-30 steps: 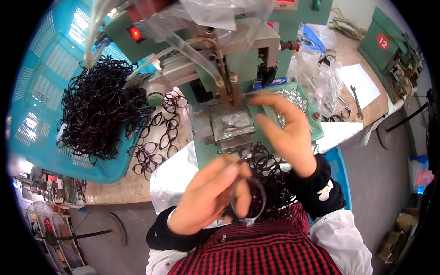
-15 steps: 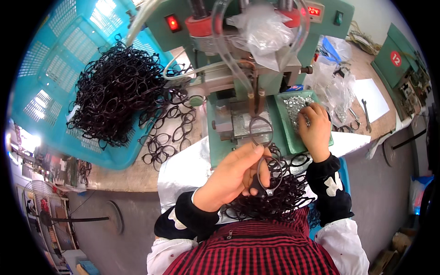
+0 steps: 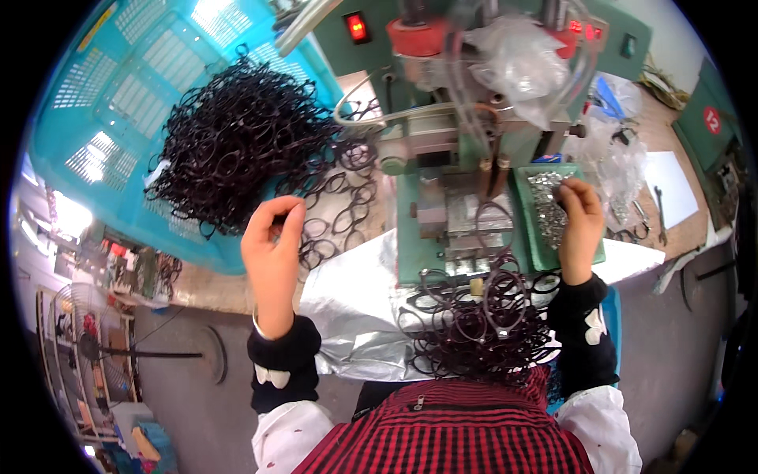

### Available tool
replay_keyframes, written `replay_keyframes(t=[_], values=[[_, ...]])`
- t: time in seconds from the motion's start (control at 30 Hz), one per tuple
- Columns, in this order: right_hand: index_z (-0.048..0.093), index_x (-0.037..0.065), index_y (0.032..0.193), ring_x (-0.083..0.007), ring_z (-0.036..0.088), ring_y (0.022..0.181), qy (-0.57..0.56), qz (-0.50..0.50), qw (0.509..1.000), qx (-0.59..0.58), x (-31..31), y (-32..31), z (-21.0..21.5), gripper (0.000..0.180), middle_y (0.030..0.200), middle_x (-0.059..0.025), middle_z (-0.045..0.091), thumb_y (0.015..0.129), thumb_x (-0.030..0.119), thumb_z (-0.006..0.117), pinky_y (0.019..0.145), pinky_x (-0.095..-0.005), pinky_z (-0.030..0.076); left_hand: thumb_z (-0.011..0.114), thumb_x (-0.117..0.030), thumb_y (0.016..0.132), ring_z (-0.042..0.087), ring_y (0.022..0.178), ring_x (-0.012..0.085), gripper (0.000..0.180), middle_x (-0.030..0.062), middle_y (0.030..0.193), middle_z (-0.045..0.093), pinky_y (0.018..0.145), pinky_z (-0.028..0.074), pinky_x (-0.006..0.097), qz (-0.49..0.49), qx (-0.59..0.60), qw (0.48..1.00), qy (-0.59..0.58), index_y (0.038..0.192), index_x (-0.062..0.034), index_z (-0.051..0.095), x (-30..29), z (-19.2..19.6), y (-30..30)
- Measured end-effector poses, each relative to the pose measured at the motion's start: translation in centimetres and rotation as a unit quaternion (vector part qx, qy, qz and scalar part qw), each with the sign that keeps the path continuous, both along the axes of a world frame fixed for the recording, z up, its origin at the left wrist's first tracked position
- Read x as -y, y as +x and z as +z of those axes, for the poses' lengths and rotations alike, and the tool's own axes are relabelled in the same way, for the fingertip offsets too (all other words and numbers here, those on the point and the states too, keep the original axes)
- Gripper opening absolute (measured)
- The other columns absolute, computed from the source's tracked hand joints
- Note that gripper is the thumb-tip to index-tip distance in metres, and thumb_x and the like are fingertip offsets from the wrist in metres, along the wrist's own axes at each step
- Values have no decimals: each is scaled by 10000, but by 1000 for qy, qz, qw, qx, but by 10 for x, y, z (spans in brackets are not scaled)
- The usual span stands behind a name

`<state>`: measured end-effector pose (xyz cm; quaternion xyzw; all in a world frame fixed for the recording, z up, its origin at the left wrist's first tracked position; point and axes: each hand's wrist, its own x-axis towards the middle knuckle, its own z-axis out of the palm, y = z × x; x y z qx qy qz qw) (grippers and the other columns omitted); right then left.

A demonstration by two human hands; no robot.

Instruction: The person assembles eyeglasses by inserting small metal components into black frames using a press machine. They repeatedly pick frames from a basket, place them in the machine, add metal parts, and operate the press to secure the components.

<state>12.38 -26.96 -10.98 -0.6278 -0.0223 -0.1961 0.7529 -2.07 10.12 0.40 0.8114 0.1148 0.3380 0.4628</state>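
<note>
My left hand (image 3: 272,241) is raised over the table's left part, beside loose dark eyeglass frames (image 3: 339,201). Its thumb and fingers are curled together; anything between them is hidden. My right hand (image 3: 582,225) is over the green tray (image 3: 545,257) of small shiny metal parts (image 3: 546,209). Thumb and fingertips are pinched there, and what they hold is too small to make out. Between my hands, an eyeglass frame (image 3: 479,229) is at the front of the green machine (image 3: 418,257), apart from both hands. Close to my body lies a heap of dark eyeglass frames (image 3: 466,340).
A blue basket (image 3: 118,182) with a large pile of eyeglass frames (image 3: 237,142) stands at the left. Silver sheeting (image 3: 347,316) covers the front of the table. Plastic bags (image 3: 620,162), white paper (image 3: 671,189) and a wrench (image 3: 661,213) lie at the right.
My left hand has let go of the eyeglass frame and moved left toward the loose frames. My right hand remains at the tray, its fingers slightly raised. The whole view has shifted.
</note>
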Motion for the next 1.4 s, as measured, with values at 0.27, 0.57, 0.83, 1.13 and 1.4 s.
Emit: replay_keyframes(t=[0.27, 0.57, 0.83, 1.13, 1.4], values=[[721, 59, 879, -313, 629, 847, -548, -98, 818, 144, 2, -30, 20, 121, 837, -103, 677, 773, 13, 685, 731, -427, 488, 727, -445, 851, 681, 870, 366, 420, 163, 964, 683, 719, 552, 453, 202, -239, 856, 412, 810, -27, 708, -35, -124, 133], [721, 9, 935, -261, 642, 888, -440, -139, 883, 89, 37, -68, 14, 151, 907, -106, 697, 792, -33, 698, 867, -345, 493, 816, -387, 727, 683, 615, 285, 440, 159, 656, 652, 617, 531, 388, 15, -338, 889, 310, 768, 1, 614, -71, -140, 141], [736, 33, 900, -261, 646, 861, -287, 78, 941, 163, -36, -39, 91, 144, 910, -102, 697, 763, -4, 714, 819, -334, 493, 707, -211, 718, 682, 894, 438, 319, 259, 871, 702, 774, 556, 487, 18, -313, 861, 401, 931, 19, 642, -49, -115, 122], [589, -16, 1225, -68, 599, 857, 0, 148, 989, -7, -74, -43, 81, 441, 876, -7, 653, 801, -25, 709, 831, -225, 460, 635, -1, 867, 634, 806, 310, 142, 126, 961, 652, 725, 519, 391, 51, 48, 869, 489, 1006, -29, 621, -27, -45, 85], [551, -20, 1278, -94, 624, 945, 102, 200, 973, -54, -85, -61, 106, 488, 973, -54, 701, 809, -42, 686, 886, -246, 457, 572, 28, 979, 670, 859, 286, 139, 206, 1074, 681, 780, 577, 383, -73, 328, 931, 146, 1116, 9, 583, 52, -14, 14]])
